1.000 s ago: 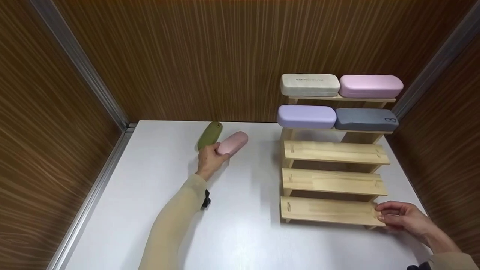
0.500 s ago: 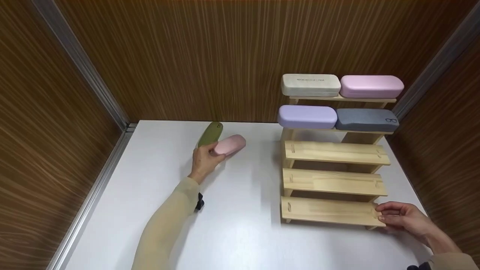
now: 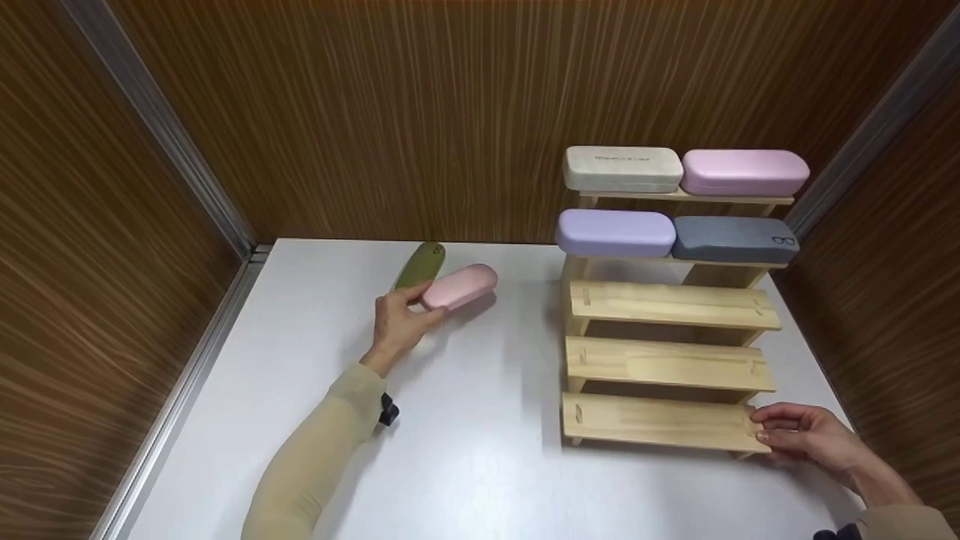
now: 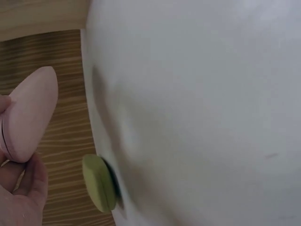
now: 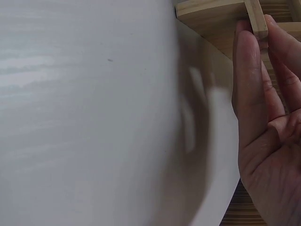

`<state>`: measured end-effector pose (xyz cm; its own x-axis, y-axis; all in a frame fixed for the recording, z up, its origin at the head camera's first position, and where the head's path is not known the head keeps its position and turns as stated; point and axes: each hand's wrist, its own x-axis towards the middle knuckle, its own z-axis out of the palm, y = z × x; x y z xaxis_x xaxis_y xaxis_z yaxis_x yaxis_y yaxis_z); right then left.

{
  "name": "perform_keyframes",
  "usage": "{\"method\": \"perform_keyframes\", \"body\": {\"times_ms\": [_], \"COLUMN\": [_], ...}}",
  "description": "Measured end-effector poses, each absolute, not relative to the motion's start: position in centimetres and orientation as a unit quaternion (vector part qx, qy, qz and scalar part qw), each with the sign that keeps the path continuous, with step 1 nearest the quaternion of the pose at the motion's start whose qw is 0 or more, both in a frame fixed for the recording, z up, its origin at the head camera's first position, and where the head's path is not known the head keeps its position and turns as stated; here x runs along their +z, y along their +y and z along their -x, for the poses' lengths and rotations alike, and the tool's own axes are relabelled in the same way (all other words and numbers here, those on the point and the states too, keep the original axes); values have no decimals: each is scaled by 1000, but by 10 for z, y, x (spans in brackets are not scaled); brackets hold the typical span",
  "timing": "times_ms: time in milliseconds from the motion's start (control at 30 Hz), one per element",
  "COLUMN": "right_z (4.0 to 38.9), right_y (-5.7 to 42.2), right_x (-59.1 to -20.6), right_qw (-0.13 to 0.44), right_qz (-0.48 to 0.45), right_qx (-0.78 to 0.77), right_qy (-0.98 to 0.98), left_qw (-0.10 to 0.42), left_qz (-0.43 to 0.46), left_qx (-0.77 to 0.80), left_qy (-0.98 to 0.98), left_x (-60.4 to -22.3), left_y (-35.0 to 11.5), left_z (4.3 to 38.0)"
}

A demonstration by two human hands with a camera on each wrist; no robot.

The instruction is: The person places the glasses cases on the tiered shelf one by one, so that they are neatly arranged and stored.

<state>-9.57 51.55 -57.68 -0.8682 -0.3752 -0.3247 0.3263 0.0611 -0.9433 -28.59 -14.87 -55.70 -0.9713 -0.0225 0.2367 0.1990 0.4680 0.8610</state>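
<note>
My left hand (image 3: 399, 322) grips a light pink glasses case (image 3: 461, 286) by its near end, thumb on one side and fingers on the other. A shadow lies under the case on the white table, and the left wrist view shows the case (image 4: 33, 110) tilted. Just behind it rests a green glasses case (image 3: 421, 264) with a small glasses print, its lower end hidden by the hand. At the lower right, my right hand (image 3: 814, 439) pinches the right end of the lowest step of a wooden tiered rack (image 3: 660, 421); the right wrist view shows thumb and fingers around the board's end (image 5: 256, 19).
Upper rack tiers carry a cream case (image 3: 622, 170), a pink case (image 3: 745, 172), a lavender case (image 3: 615, 233) and a blue-grey case (image 3: 735, 238). The lower three steps show bare wood. Brown wood-grain panels (image 3: 420, 120) enclose the white table (image 3: 465, 465).
My left hand has drawn back slightly to the left and toward me, and the pink case has risen off the table, its shadow now showing apart. The right hand has stayed put.
</note>
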Motion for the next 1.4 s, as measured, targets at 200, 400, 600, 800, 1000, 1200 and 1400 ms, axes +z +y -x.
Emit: {"method": "perform_keyframes", "body": {"times_ms": [200,400,600,800,1000,1200,1400], "right_z": [96,95,95,94,94,95,96], "right_y": [514,514,514,514,513,513,513], "right_x": [-576,-576,-576,-575,-575,-575,-575], "right_qw": [249,253,252,254,255,254,253], "right_qz": [5,19,24,23,15,12,21], "right_qx": [-677,-680,-686,-683,-678,-671,-672], "right_qy": [692,689,682,684,689,696,695], "left_qw": [106,124,132,133,151,144,134], "left_qz": [68,116,155,187,232,251,255], "left_qx": [-524,-539,-551,-558,-558,-560,-548], "left_qy": [-842,-825,-809,-798,-783,-777,-785], "left_x": [-540,-524,-503,-483,-471,-464,-462], "left_y": [-147,-143,-135,-126,-114,-96,-75], "left_z": [274,264,254,245,241,242,242]}}
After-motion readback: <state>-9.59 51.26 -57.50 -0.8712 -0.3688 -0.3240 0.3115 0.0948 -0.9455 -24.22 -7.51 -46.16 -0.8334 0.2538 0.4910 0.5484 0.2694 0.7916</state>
